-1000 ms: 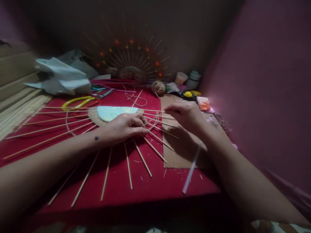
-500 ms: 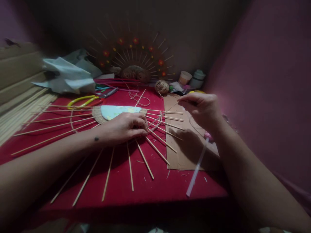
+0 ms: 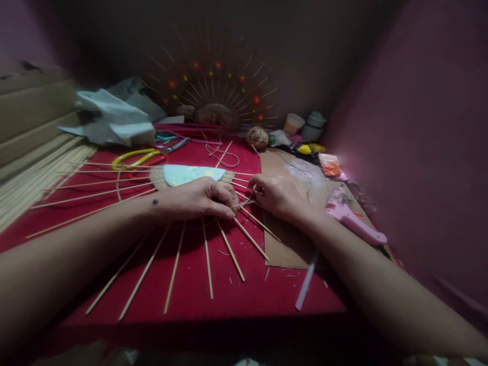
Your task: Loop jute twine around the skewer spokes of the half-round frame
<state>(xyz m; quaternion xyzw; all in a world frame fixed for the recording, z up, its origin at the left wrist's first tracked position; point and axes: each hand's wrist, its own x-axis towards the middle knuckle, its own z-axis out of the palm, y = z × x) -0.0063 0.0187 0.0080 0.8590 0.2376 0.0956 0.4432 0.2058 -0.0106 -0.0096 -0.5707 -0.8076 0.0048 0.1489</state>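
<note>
A half-round stick fan (image 3: pixel 192 174) lies on the red cloth, its pale blue patterned centre edged with woven twine and thin wooden sticks (image 3: pixel 231 250) spreading outward. My left hand (image 3: pixel 211 198) rests over the curved edge, thumb and fingers closed on it at the right side. Close by, my right hand (image 3: pixel 276 197) is pinched on the twine (image 3: pixel 246 203) between the right-hand sticks. The exact grip of both sets of fingertips is partly hidden. A looser loop of twine (image 3: pixel 118 185) crosses the sticks on the left.
Yellow-handled pliers (image 3: pixel 143 158) lie behind the fan. Cardboard (image 3: pixel 284 249), a pink glue gun (image 3: pixel 353 218) and a glue stick (image 3: pixel 307 287) are on the right. A twine ball (image 3: pixel 257 138), a cup (image 3: pixel 294 123) and a flower-decorated stick fan (image 3: pixel 211 74) stand at the back.
My right hand has come down and left from above the cardboard to the sticks beside my left hand. The stretched twine has drawn in, and the glue gun has come into sight.
</note>
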